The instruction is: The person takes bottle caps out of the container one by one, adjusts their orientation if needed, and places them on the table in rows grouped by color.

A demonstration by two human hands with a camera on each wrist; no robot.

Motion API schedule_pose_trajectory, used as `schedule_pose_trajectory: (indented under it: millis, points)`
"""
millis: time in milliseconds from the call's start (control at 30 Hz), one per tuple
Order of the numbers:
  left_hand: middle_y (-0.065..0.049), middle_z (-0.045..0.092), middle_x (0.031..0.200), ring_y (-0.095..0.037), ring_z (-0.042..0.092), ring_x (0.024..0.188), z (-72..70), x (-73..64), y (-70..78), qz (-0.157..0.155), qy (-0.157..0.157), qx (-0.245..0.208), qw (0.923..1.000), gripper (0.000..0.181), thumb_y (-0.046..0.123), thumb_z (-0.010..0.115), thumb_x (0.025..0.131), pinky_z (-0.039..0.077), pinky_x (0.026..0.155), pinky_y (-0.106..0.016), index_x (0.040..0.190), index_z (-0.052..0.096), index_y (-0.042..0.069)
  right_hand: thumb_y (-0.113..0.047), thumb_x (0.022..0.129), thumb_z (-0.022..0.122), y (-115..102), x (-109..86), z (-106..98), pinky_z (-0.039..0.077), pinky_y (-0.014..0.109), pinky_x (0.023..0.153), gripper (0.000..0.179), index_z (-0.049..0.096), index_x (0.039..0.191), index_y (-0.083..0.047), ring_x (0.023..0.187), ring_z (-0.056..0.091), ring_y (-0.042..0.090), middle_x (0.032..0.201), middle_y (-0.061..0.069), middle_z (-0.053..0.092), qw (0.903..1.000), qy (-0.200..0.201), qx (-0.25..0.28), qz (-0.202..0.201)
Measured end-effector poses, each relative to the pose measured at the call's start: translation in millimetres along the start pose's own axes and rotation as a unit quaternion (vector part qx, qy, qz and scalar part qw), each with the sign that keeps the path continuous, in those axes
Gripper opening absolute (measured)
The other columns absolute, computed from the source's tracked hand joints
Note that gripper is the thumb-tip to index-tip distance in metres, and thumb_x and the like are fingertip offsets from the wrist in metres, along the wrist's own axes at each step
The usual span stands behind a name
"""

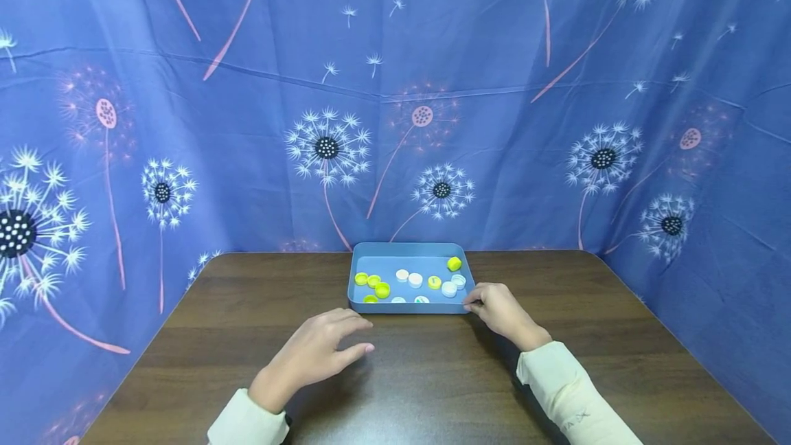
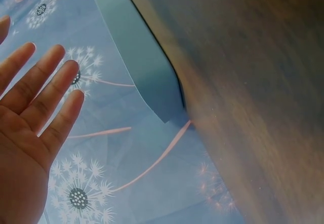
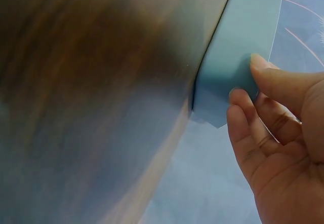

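A shallow blue tray (image 1: 410, 308) stands at the far side of the table, holding several yellow bottle caps (image 1: 382, 290) and several white bottle caps (image 1: 415, 281). My right hand (image 1: 503, 311) pinches the tray's near right corner; in the right wrist view its thumb (image 3: 273, 77) presses the outer wall. My left hand (image 1: 318, 349) hovers just short of the near left corner, fingers extended and holding nothing. The left wrist view shows that palm (image 2: 20, 148) apart from the tray wall (image 2: 139, 51).
The brown wooden table (image 1: 408, 390) extends toward me and to both sides of the tray. A blue dandelion-print curtain (image 1: 383, 177) hangs right behind the table's far edge and along its sides. One chunky yellow piece (image 1: 454, 264) sits in the tray's far right corner.
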State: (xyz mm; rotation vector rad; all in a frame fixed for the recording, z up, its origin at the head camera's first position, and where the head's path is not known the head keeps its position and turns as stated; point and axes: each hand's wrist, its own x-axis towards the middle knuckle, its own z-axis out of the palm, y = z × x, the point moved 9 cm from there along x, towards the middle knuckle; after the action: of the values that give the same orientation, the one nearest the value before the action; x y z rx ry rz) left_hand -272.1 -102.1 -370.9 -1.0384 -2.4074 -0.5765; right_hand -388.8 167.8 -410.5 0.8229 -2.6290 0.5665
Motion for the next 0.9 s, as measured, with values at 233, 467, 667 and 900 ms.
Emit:
schedule_pose_trajectory:
  millis: [233,467,667,900]
  points:
    - [0.009,0.07,0.109,-0.007,0.066,0.101,-0.2,1.4,-0.5,0.0,0.002,0.008,1.0,0.032,0.036,0.076,0.088,0.055,0.086,-0.029,0.113,0.073,0.016,-0.002,0.079,0.08,1,-8.3,-6,0.057,0.027,0.069,0.01,0.078,0.078,-0.011,0.077,0.068,0.011,0.081,-0.006,0.071,1.0,-0.002,0.002,0.003]
    - [0.008,0.07,0.109,-0.008,0.066,0.101,1.0,0.8,-1.7,-0.011,-0.009,0.007,0.9999,0.032,0.037,0.074,0.089,0.055,0.087,-0.031,0.114,0.073,0.017,-0.002,0.078,0.081,3,-19.4,-11,0.056,0.025,0.066,0.011,0.077,0.079,-0.011,0.075,0.066,0.009,0.078,-0.008,0.07,1.0,-0.006,0.003,0.001]
    - [0.008,0.07,0.106,-0.007,0.066,0.097,0.3,0.0,-0.1,-0.001,0.004,0.008,1.0,0.03,0.035,0.075,0.089,0.056,0.085,-0.03,0.112,0.073,0.015,-0.003,0.078,0.081,6,-25.5,-14,0.056,0.025,0.066,0.009,0.078,0.079,-0.011,0.075,0.067,0.009,0.079,-0.008,0.07,1.0,-0.008,-0.006,0.002]
    - [0.01,0.069,0.106,-0.006,0.065,0.098,0.4,-0.7,-2.6,-0.016,-0.002,0.007,0.9998,0.029,0.032,0.077,0.087,0.055,0.086,-0.029,0.111,0.073,0.017,-0.001,0.078,0.081,6,-26.4,-16,0.057,0.026,0.068,0.009,0.078,0.08,-0.01,0.076,0.067,0.009,0.079,-0.008,0.071,1.0,-0.005,-0.002,-0.004]
